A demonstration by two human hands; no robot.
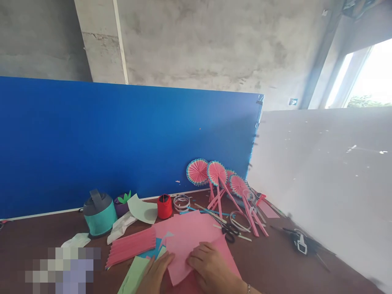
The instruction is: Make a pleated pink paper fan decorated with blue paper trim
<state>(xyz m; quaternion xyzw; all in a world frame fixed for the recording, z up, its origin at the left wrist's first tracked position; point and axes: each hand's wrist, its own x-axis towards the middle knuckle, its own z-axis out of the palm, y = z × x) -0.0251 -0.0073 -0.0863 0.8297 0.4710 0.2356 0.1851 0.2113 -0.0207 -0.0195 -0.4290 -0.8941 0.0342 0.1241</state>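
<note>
A sheet of pink paper point(180, 257) lies on the table in front of me, over more pink sheets. My left hand point(157, 269) rests at its left edge, fingers stretched out and touching the paper. With bent fingers held together, my right hand point(210, 265) presses on the sheet's right part; its thumb is partly hidden. Light green paper point(134, 271) and a bit of blue paper point(150, 250) lie around my left hand. Beyond it is a pleated pink paper strip point(131, 246). Black-handled scissors point(230, 232) lie past the right hand.
Several pink pleated paper fans point(217, 173) lean against the blue partition point(122, 139). Rolls of tape point(181, 202), a red container point(164, 206), a teal-and-grey pot point(100, 214) and crumpled tissue point(121, 227) stand along the back. A black-and-white tool point(300, 243) lies at right.
</note>
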